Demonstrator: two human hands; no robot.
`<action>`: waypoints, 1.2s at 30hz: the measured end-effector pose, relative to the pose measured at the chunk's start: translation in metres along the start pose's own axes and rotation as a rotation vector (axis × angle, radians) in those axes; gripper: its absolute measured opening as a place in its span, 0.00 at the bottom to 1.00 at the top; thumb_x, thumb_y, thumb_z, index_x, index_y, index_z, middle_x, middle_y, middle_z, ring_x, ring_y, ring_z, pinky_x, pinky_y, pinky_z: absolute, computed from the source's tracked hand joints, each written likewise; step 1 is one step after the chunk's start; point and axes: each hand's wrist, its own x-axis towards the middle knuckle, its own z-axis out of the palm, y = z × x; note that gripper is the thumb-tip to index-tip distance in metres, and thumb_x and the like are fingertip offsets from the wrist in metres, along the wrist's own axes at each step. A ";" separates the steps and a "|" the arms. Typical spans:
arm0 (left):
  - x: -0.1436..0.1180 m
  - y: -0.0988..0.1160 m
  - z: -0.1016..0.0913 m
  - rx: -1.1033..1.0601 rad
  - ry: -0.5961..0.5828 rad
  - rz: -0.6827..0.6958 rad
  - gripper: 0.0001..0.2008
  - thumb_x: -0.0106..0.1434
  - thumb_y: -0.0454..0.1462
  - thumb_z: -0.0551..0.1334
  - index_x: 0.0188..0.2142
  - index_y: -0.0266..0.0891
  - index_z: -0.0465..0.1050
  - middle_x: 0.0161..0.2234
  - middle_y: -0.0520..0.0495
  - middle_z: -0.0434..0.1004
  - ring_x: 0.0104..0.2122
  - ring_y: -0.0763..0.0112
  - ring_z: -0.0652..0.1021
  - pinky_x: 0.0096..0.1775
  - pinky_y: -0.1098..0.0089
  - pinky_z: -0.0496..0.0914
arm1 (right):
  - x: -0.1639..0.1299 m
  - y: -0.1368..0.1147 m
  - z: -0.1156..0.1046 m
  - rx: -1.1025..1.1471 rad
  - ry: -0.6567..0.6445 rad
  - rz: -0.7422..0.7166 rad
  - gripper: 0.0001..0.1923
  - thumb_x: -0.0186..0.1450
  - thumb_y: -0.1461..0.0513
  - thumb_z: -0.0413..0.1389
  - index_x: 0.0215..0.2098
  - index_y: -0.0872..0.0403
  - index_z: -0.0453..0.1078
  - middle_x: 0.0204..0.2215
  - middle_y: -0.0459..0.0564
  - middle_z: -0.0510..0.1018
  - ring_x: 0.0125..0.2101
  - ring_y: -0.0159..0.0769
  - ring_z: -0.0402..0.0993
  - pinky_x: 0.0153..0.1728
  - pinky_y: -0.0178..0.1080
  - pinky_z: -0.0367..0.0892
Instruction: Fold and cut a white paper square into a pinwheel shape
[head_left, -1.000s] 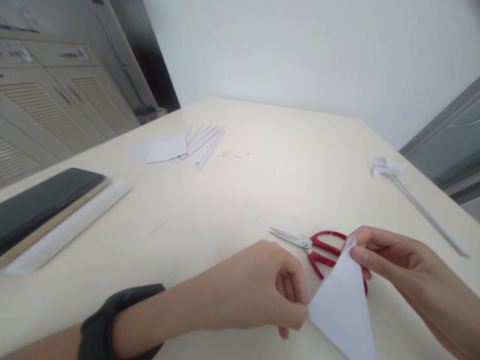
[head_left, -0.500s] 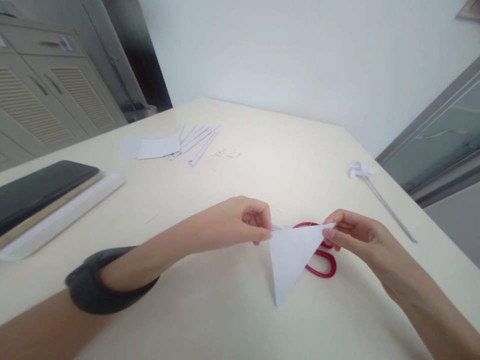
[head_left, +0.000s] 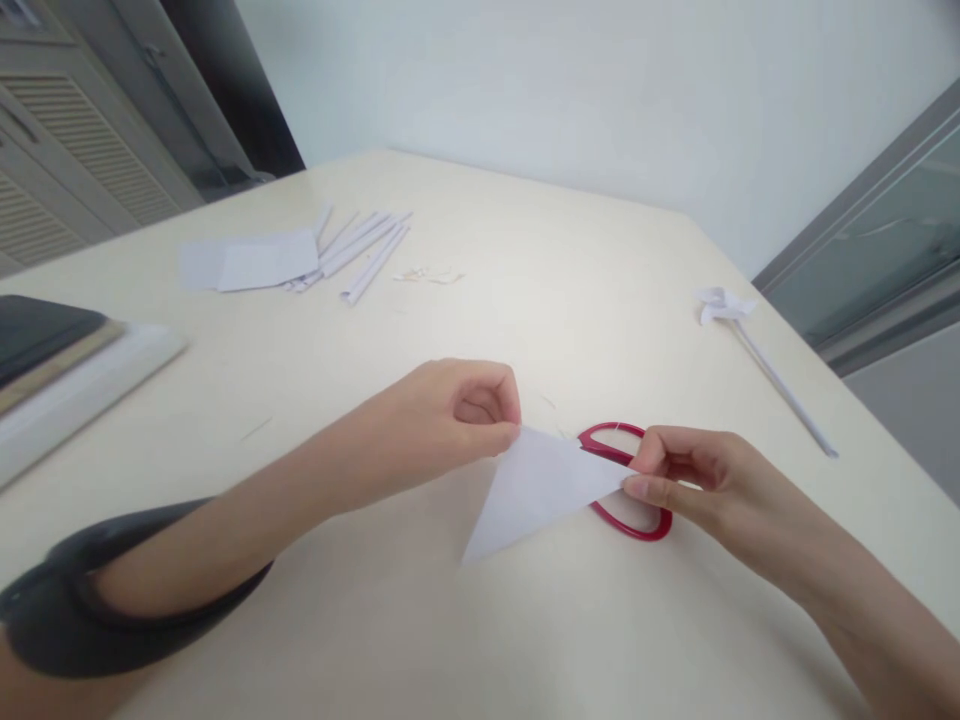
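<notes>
A white paper triangle (head_left: 536, 492) is held just above the cream table (head_left: 525, 300), its long point aimed down-left. My left hand (head_left: 457, 415) pinches its upper corner between thumb and fingers. My right hand (head_left: 686, 475) pinches the right corner. Red-handled scissors (head_left: 630, 520) lie on the table under the paper and my right fingers; only the handle loops show, the blades are hidden. A dark band sits on my left forearm (head_left: 90, 600).
Several rolled paper sticks (head_left: 367, 245) and flat paper pieces (head_left: 251, 265) lie at the far left. A paper pinwheel on a long stick (head_left: 757, 340) rests near the right edge. A dark phone on a stack of boards (head_left: 52, 370) sits at the left.
Both hands have carried the triangle away from me, over the scissors. The paper turned, its point swinging from down-right to down-left. The camera view shifted right.
</notes>
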 end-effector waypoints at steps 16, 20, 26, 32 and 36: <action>-0.011 0.015 0.009 -0.069 -0.016 0.041 0.04 0.54 0.35 0.58 0.26 0.39 0.70 0.26 0.53 0.75 0.30 0.70 0.76 0.33 0.72 0.68 | -0.003 -0.009 0.002 0.009 0.005 -0.192 0.10 0.62 0.55 0.55 0.41 0.47 0.70 0.39 0.48 0.75 0.40 0.40 0.69 0.37 0.38 0.65; -0.011 0.014 0.019 -0.090 -0.073 0.053 0.05 0.56 0.37 0.58 0.27 0.39 0.71 0.26 0.52 0.75 0.29 0.70 0.75 0.34 0.71 0.69 | -0.003 -0.013 0.019 0.013 0.003 -0.213 0.05 0.62 0.59 0.55 0.29 0.51 0.69 0.31 0.45 0.73 0.34 0.34 0.67 0.33 0.34 0.63; -0.010 0.011 0.029 -0.183 -0.075 0.041 0.06 0.57 0.38 0.60 0.33 0.39 0.70 0.30 0.52 0.74 0.32 0.71 0.75 0.38 0.71 0.69 | -0.005 -0.018 0.022 0.090 0.068 -0.160 0.10 0.64 0.62 0.54 0.24 0.53 0.64 0.27 0.45 0.70 0.33 0.34 0.66 0.32 0.34 0.61; -0.012 0.005 0.036 -0.168 -0.149 0.079 0.05 0.59 0.38 0.57 0.30 0.39 0.69 0.29 0.52 0.72 0.31 0.71 0.74 0.37 0.70 0.67 | -0.012 -0.019 0.021 0.111 0.043 -0.159 0.09 0.64 0.62 0.53 0.25 0.54 0.64 0.27 0.44 0.69 0.28 0.30 0.64 0.27 0.32 0.58; -0.014 0.004 0.039 -0.094 -0.100 0.125 0.06 0.58 0.38 0.58 0.27 0.39 0.69 0.25 0.54 0.70 0.27 0.74 0.71 0.32 0.73 0.66 | -0.012 -0.016 0.024 0.017 0.036 -0.231 0.06 0.64 0.61 0.54 0.28 0.52 0.65 0.27 0.43 0.69 0.27 0.29 0.63 0.24 0.31 0.54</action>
